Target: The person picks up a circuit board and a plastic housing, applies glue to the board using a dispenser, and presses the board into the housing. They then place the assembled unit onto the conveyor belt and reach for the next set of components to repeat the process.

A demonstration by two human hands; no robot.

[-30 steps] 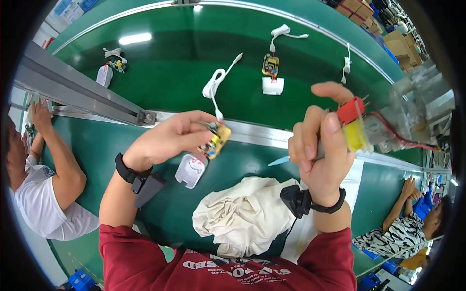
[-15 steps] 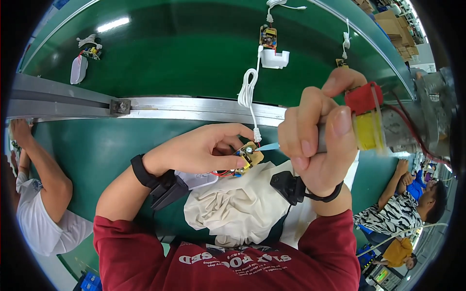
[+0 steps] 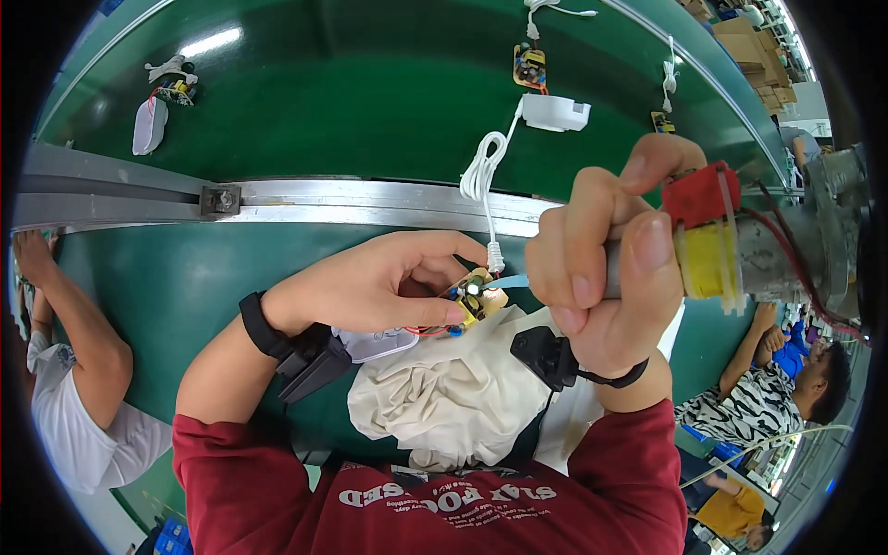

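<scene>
Circuit board (image 3: 478, 301) between the hands (image 3: 393, 279)

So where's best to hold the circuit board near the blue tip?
Probably pinch the circuit board by its edges, coming from the left, where the left grip is: bumpy parts crowd its face, and the blue tip points in from the right.

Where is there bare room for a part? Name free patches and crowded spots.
Free: green worktop between the co-worker's arm at left and the left forearm; green surface beyond the metal rail, between the leftmost white case and coiled white cable. Crowded: around the left hand, with circuit board, blue tip and cream cloth.
</scene>
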